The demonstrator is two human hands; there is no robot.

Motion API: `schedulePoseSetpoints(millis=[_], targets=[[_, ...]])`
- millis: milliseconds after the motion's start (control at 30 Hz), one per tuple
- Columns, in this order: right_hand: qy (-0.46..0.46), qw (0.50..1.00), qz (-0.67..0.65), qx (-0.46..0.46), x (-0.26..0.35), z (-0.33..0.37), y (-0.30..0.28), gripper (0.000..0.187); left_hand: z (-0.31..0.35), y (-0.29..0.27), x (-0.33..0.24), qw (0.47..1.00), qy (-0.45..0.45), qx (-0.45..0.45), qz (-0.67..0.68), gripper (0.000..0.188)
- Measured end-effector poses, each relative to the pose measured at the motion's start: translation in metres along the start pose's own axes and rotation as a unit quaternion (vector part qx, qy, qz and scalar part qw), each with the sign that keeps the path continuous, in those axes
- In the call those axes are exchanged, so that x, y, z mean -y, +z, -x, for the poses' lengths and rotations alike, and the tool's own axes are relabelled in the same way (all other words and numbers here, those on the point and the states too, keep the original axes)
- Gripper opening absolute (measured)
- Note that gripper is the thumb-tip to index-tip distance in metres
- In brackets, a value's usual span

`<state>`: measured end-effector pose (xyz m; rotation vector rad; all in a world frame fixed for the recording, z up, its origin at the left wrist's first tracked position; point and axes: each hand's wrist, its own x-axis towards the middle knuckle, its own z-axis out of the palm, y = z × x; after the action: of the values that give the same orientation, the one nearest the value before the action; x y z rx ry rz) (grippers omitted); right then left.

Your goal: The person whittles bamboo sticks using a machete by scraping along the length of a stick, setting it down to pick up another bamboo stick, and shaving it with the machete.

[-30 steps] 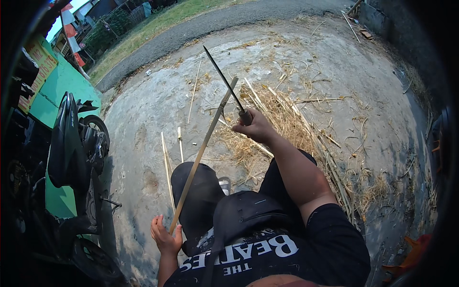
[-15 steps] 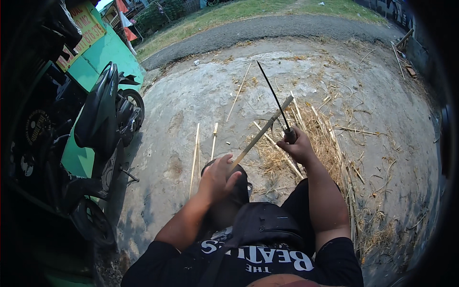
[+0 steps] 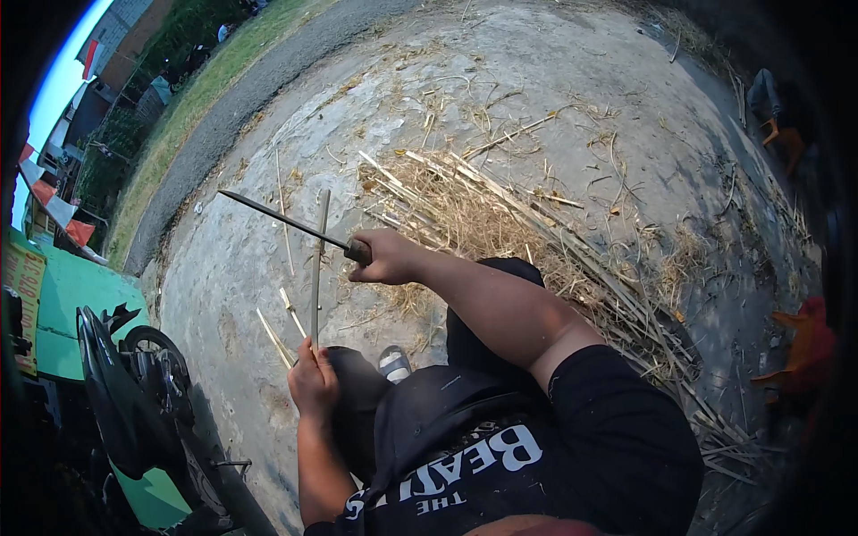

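My left hand (image 3: 315,382) is closed on the near end of a long, narrow bamboo strip (image 3: 318,277), beside my left knee. The strip points away from me, almost straight up the view. My right hand (image 3: 389,257) grips the wooden handle of a long, dark-bladed knife (image 3: 277,217), just right of the strip. Its blade points left and crosses the strip in its upper half; whether the edge touches the strip I cannot tell. Pale split sticks (image 3: 275,338) lie on the ground just beyond my left hand.
Bamboo strips (image 3: 572,237) and dry shavings (image 3: 483,210) are heaped beyond my right arm. A black motorcycle (image 3: 130,393) stands at the left by a green panel (image 3: 80,313). Orange chair parts (image 3: 786,353) show at the right rim. A sandalled foot (image 3: 394,364) is below.
The view has turned, tilting the scene. My left fingers, stretched along the strip before, are now closed around its near end. The knife remains in my right hand, across the strip.
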<state>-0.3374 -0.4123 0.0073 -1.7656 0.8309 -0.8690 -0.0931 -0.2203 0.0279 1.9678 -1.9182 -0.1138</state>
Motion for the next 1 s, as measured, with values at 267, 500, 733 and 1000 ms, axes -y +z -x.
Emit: schedulePoseSetpoints(millis=[267, 500, 733, 1000], targets=[[-0.022, 0.999, 0.043, -0.002, -0.01, 0.004, 0.006, 0.047, -0.003, 0.004, -0.004, 0.999, 0.013, -0.031, -0.012, 0.033], [0.0, 0.998, 0.056, 0.003, -0.007, 0.011, 0.0, 0.043, -0.007, 0.007, -0.005, 0.997, 0.043, -0.056, 0.007, 0.035], [-0.004, 0.995, 0.092, 0.028, 0.003, 0.011, -0.007, 0.04, -0.006, -0.025, -0.008, 0.995, -0.058, 0.049, 0.066, 0.03], [-0.126, 0.974, 0.171, -0.08, 0.022, 0.02, -0.012, 0.027, -0.024, 0.0, 0.019, 0.961, -0.111, 0.04, 0.249, 0.036]])
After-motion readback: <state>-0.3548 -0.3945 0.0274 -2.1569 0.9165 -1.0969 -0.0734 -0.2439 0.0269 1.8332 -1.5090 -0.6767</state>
